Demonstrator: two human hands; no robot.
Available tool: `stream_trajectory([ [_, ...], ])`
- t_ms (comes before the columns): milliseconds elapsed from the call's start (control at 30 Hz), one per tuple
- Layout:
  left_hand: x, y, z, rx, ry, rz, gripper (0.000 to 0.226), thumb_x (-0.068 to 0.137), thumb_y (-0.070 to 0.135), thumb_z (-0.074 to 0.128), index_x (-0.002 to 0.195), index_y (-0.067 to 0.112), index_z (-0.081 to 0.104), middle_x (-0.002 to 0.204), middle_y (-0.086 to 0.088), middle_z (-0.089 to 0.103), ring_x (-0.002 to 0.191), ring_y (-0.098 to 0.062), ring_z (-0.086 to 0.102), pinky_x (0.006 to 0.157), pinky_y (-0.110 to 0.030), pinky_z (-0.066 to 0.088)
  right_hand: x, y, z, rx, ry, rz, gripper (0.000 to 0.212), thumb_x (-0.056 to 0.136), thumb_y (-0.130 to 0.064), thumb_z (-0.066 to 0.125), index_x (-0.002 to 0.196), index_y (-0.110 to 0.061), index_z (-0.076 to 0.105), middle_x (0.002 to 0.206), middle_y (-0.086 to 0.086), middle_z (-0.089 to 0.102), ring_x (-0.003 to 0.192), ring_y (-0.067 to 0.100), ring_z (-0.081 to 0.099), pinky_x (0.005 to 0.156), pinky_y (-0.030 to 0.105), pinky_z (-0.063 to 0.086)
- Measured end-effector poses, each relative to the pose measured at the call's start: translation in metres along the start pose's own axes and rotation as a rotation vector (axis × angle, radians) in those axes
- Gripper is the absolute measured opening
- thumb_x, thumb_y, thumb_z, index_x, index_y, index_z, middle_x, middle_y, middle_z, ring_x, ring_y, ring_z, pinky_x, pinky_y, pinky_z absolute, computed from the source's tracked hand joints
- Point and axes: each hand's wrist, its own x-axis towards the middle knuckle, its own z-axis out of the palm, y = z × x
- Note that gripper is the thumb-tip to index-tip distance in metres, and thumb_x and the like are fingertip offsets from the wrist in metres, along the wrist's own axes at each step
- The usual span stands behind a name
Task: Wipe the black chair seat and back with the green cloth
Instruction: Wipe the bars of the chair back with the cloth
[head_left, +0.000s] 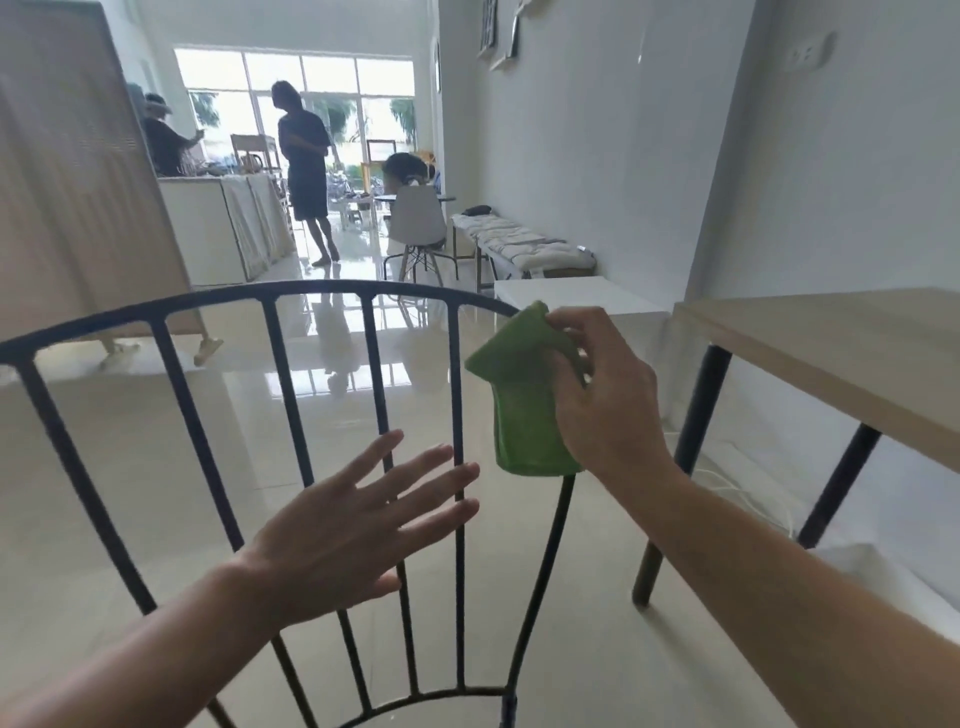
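**Green cloth at the chair back's right end**

At the right end of the black chair back (270, 332), the right hand (608, 400) clamps the green cloth (524, 410) around the curved top rail and the outer spindle, fingers pinching the fold from above. Lower down, the left hand (353, 525) is spread flat, fingers apart, gripping nothing, in front of the middle spindles. A wooden counter (831, 353) with black legs stands just right of the chair. The seat is out of view.

Matt black metal chair back (270, 322), soft green cloth (524, 415), glossy floor tiles (156, 447).
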Motion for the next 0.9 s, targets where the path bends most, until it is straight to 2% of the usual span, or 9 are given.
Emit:
stream_trajectory([
  [133, -0.001, -0.001, -0.001, 0.012, -0.002, -0.004, 0.105, 0.060, 0.066, 0.073, 0.146, 0.021, 0.034, 0.155, -0.011, 0.023, 0.141, -0.031, 0.021, 0.113, -0.054, 0.006, 0.005, -0.003, -0.008, 0.054, -0.034, 0.060, 0.012, 0.094, -0.022, 0.056, 0.101, -0.032, 0.056, 0.092, -0.025, 0.057, 0.084, -0.006, 0.054, 0.066, 0.012, 0.042],
  [233, -0.002, -0.002, 0.000, 0.029, 0.003, -0.011, 0.103, 0.061, 0.066, 0.072, 0.146, 0.021, 0.034, 0.155, -0.010, 0.023, 0.140, -0.031, 0.025, 0.113, -0.054, 0.009, 0.028, -0.029, 0.006, 0.034, -0.083, -0.033, 0.013, 0.092, -0.019, 0.058, 0.100, -0.026, 0.064, 0.086, -0.025, 0.058, 0.077, -0.014, 0.052, 0.064, 0.001, 0.038],
  [333, -0.004, -0.001, 0.001, 0.031, 0.001, -0.019, 0.103, 0.063, 0.066, 0.072, 0.147, 0.022, 0.031, 0.156, -0.010, 0.021, 0.141, -0.030, 0.023, 0.112, -0.053, 0.012, 0.042, -0.042, 0.012, -0.026, -0.175, -0.131, 0.015, 0.090, -0.018, 0.059, 0.100, -0.025, 0.068, 0.084, -0.021, 0.061, 0.076, -0.011, 0.053, 0.066, -0.002, 0.036],
  [400, -0.008, -0.001, 0.002, 0.031, 0.014, -0.041, 0.102, 0.064, 0.065, 0.072, 0.147, 0.022, 0.031, 0.155, -0.010, 0.022, 0.140, -0.030, 0.023, 0.113, -0.052, 0.011, 0.044, -0.037, 0.003, -0.069, -0.217, -0.117, 0.016, 0.091, -0.021, 0.058, 0.101, -0.030, 0.066, 0.089, -0.020, 0.062, 0.080, -0.003, 0.055, 0.068, 0.002, 0.036],
  [467, -0.015, -0.004, 0.003, 0.041, 0.015, -0.076, 0.101, 0.066, 0.064, 0.071, 0.147, 0.021, 0.030, 0.155, -0.011, 0.023, 0.141, -0.031, 0.022, 0.113, -0.052, 0.009, 0.044, -0.033, -0.005, -0.089, -0.234, -0.069, 0.014, 0.091, -0.025, 0.058, 0.099, -0.035, 0.064, 0.089, -0.024, 0.060, 0.085, 0.004, 0.055, 0.071, 0.015, 0.039],
  [533, -0.021, -0.009, 0.005, 0.046, 0.010, -0.092, 0.100, 0.067, 0.065, 0.070, 0.147, 0.021, 0.030, 0.154, -0.012, 0.024, 0.141, -0.031, 0.023, 0.114, -0.052, 0.007, 0.046, -0.039, 0.000, -0.051, -0.227, -0.038, 0.014, 0.091, -0.026, 0.059, 0.097, -0.037, 0.065, 0.087, -0.029, 0.058, 0.085, 0.003, 0.056, 0.074, 0.020, 0.041],
  [667, -0.028, -0.012, 0.007, 0.044, 0.011, -0.095, 0.096, 0.068, 0.064, 0.069, 0.146, 0.020, 0.033, 0.154, -0.012, 0.025, 0.142, -0.029, 0.021, 0.114, -0.051, 0.008, 0.050, -0.060, 0.023, -0.094, -0.244, -0.148, 0.019, 0.091, -0.019, 0.058, 0.103, -0.028, 0.068, 0.087, -0.017, 0.061, 0.083, 0.005, 0.053, 0.071, -0.003, 0.033],
  [833, -0.045, -0.020, 0.004, 0.043, 0.014, -0.096, 0.092, 0.071, 0.069, 0.063, 0.145, 0.022, 0.035, 0.154, -0.010, 0.025, 0.143, -0.029, 0.018, 0.114, -0.051, 0.007, 0.054, -0.062, 0.016, -0.101, -0.267, -0.078, 0.016, 0.090, -0.026, 0.060, 0.101, -0.035, 0.068, 0.096, -0.013, 0.065, 0.091, 0.009, 0.055, 0.070, 0.012, 0.036],
  [900, -0.053, -0.026, 0.003, 0.037, 0.001, -0.081, 0.093, 0.070, 0.070, 0.063, 0.146, 0.023, 0.034, 0.155, -0.010, 0.023, 0.142, -0.029, 0.020, 0.114, -0.051, 0.008, 0.054, -0.071, 0.025, -0.107, -0.265, -0.092, 0.016, 0.089, -0.023, 0.060, 0.101, -0.032, 0.068, 0.095, -0.011, 0.062, 0.088, 0.010, 0.053, 0.068, 0.007, 0.033],
])
